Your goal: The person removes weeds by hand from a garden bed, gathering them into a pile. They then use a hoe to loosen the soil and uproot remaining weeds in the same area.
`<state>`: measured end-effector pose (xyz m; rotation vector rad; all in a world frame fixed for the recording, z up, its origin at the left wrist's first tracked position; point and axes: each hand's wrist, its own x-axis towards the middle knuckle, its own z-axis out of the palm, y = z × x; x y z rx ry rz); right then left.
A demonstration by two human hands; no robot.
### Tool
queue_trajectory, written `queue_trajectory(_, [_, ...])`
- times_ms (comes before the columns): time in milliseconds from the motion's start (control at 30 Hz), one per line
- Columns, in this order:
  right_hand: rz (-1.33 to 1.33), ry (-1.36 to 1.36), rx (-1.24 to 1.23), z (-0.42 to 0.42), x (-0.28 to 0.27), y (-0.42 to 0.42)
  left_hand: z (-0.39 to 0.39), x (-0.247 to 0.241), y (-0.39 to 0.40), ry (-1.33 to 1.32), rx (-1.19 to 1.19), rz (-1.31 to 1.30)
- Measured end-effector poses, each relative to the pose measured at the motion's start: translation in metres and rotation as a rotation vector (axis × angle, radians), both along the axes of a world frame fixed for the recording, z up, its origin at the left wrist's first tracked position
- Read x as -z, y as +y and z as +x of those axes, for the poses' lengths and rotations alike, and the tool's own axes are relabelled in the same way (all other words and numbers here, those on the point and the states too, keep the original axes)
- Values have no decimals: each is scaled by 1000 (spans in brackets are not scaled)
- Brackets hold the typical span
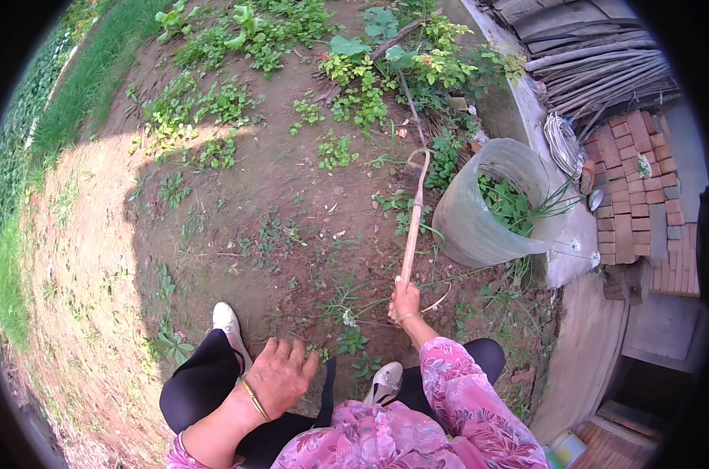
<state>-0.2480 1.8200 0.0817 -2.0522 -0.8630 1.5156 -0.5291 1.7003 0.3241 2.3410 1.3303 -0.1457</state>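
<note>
My right hand (405, 301) grips the lower end of the wooden handle of a hand hoe (413, 240). The hoe points away from me, and its curved metal neck bends over at the far end, close to the soil. My left hand (280, 375) is back up, near my left knee, with nothing in it and the thumb apart from the fingers. Low weeds (275, 234) grow in the brown soil before me. A white-flowered stem (349, 318) lies between my shoes. Right of the hoe, a translucent plastic cylinder (468, 217) surrounds leafy green plants (502, 199).
Leafy vegetable plants (225, 102) and a shrub (366, 88) grow farther off. At right are a concrete edge (574, 252), coiled white cable (562, 143), stacked bricks (629, 193) and a pile of sticks (606, 73). Tall grass (102, 76) lines the left side.
</note>
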Motion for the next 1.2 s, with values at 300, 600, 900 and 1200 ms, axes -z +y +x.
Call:
queue_trajectory(300, [271, -145, 295, -59, 21, 154, -17, -1, -16, -52, -53, 18])
queue_trajectory(600, [-38, -194, 214, -84, 71, -44, -29, 3, -8, -115, -65, 76])
queue_trajectory(900, [185, -226, 171, -46, 54, 92, -24, 3, -7, -64, -24, -6])
queue_trajectory(1200, [-72, 67, 392, -96, 48, -48, -18, 2, 10, -33, -20, 22])
